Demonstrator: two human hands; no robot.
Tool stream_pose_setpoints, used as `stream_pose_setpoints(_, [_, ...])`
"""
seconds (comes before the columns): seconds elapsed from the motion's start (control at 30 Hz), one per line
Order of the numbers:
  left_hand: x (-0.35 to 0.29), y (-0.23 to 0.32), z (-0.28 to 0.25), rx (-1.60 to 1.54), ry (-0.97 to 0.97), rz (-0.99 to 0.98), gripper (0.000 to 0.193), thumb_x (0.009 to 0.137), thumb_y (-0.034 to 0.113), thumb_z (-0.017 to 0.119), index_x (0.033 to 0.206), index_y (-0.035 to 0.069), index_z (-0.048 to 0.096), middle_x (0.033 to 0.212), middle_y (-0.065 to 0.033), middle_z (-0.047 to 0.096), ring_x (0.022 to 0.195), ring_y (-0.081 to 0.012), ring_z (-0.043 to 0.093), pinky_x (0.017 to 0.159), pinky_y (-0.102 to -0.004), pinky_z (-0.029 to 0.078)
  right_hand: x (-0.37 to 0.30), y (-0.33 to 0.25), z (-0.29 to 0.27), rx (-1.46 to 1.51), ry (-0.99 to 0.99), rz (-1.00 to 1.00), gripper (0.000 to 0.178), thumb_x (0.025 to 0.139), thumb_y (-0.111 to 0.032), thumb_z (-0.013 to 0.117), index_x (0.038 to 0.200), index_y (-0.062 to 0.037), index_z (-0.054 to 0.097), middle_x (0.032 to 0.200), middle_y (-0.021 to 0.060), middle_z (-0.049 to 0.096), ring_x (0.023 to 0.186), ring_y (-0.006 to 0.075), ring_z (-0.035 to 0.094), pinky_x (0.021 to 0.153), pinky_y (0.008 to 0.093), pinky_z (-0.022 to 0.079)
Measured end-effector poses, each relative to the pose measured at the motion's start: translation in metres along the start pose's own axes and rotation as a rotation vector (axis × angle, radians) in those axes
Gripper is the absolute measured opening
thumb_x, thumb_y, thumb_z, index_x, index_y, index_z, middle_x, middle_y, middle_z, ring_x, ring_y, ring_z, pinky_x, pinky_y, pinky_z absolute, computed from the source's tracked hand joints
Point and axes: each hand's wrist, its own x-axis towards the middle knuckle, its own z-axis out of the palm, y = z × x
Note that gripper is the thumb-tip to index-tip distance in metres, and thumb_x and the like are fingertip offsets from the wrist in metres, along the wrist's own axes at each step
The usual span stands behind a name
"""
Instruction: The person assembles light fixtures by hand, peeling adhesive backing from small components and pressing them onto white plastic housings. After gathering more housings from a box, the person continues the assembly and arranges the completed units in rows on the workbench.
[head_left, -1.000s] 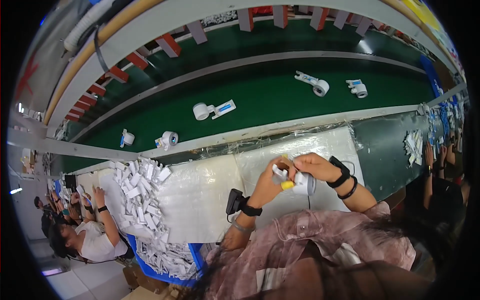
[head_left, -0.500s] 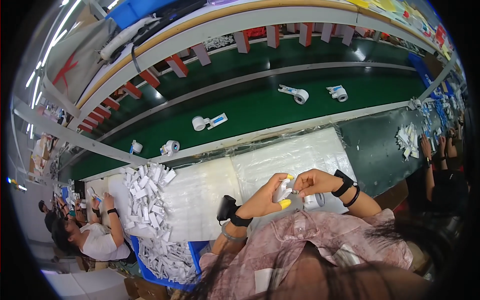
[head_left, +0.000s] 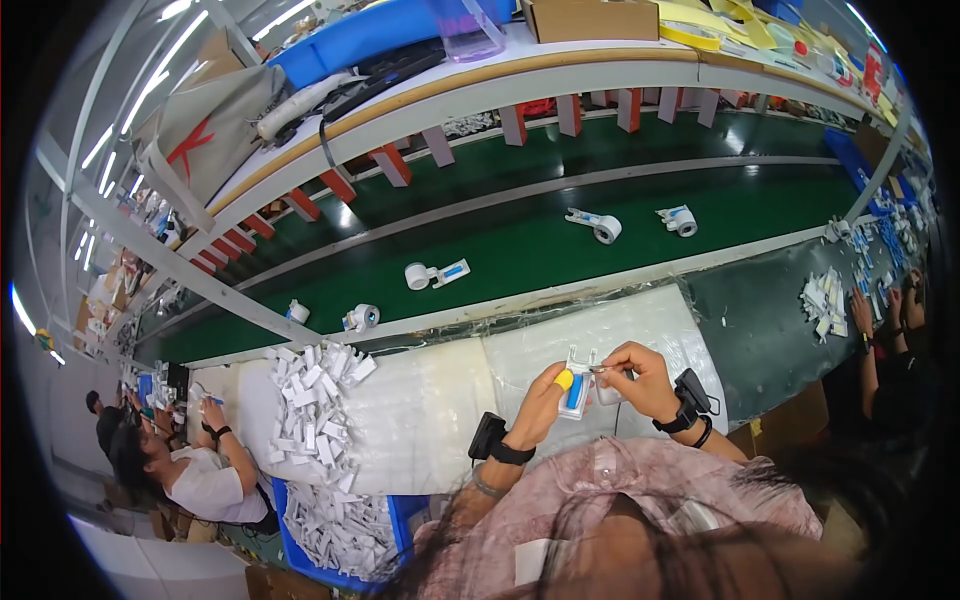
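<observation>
Strip lights slant across the upper left of the room, and below them a co-worker in a white shirt faces the bench. Next comes a heap of white plastic parts, with a blue bin of similar pieces just below. From the heap a pale padded sheet runs along under my hands; beyond it a green conveyor belt carries several white round-headed units. My left hand, strapped in black at the wrist, angles up and inward, its fingers, one yellow-tipped, closed on a white holder with a blue strip above the sheet. My right hand meets it from the other side, wrist bent, fingers curled and tips drawn together at the holder's upper right; whatever they might pinch is too small to make out. Farther right, dark green tabletop shows, then a smaller pile of white parts beside another person's hand.
</observation>
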Motion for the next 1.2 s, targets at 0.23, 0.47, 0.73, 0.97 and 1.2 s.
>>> stream_pose_setpoints(0.23, [0.006, 0.002, -0.011, -0.148, -0.114, -0.027, 0.030, 0.100, 0.024, 0.036, 0.120, 0.005, 0.047, 0.101, -0.0106, 0.062, 0.069, -0.0158, 0.063, 0.051, -0.0286, 0.053, -0.006, -0.010, 0.006, -0.117, -0.094, -0.070, 0.009, 0.086, 0.003, 0.062, 0.095, 0.0035, 0.062, 0.092, 0.0105, 0.064, 0.079, 0.0146, 0.068, 0.067, 0.0229, 0.053])
stream_pose_setpoints(0.47, [-0.004, 0.007, 0.007, -0.091, -0.022, -0.044, 0.030, 0.096, 0.025, 0.048, 0.118, 0.006, 0.046, 0.089, -0.0067, 0.058, 0.064, -0.0151, 0.060, 0.051, -0.0285, 0.050, -0.008, -0.012, 0.005, -0.254, -0.004, -0.232, 0.009, 0.085, 0.004, 0.062, 0.093, 0.0022, 0.061, 0.089, 0.0115, 0.064, 0.074, 0.0166, 0.067, 0.062, 0.0238, 0.051])
stream_pose_setpoints(0.73, [-0.006, 0.005, 0.006, -0.121, -0.064, 0.080, 0.038, 0.092, 0.015, 0.048, 0.128, 0.006, 0.039, 0.089, -0.0099, 0.055, 0.062, -0.0173, 0.057, 0.046, -0.0309, 0.048, 0.000, -0.020, 0.008, -0.372, 0.030, -0.407, 0.014, 0.082, 0.006, 0.064, 0.095, 0.0019, 0.062, 0.091, 0.0131, 0.065, 0.071, 0.0174, 0.066, 0.058, 0.0241, 0.050])
stream_pose_setpoints(0.97, [-0.015, 0.013, 0.023, -0.005, -0.029, 0.279, 0.047, 0.087, 0.002, 0.040, 0.133, 0.003, 0.033, 0.096, -0.0117, 0.056, 0.064, -0.0160, 0.055, 0.051, -0.0282, 0.049, 0.000, -0.025, 0.008, -0.430, 0.020, -0.533, 0.018, 0.073, 0.004, 0.071, 0.089, -0.0023, 0.067, 0.086, 0.0099, 0.069, 0.073, 0.0249, 0.065, 0.063, 0.0317, 0.048])
stream_pose_setpoints(1.2, [-0.015, 0.015, 0.029, 0.081, -0.042, 0.237, 0.050, 0.083, -0.005, 0.038, 0.133, 0.002, 0.034, 0.093, -0.0087, 0.055, 0.066, -0.0132, 0.054, 0.054, -0.0256, 0.047, -0.002, -0.021, 0.005, -0.460, 0.016, -0.553, 0.021, 0.070, 0.004, 0.072, 0.089, -0.0050, 0.068, 0.088, 0.0079, 0.067, 0.074, 0.0240, 0.062, 0.065, 0.0325, 0.046])
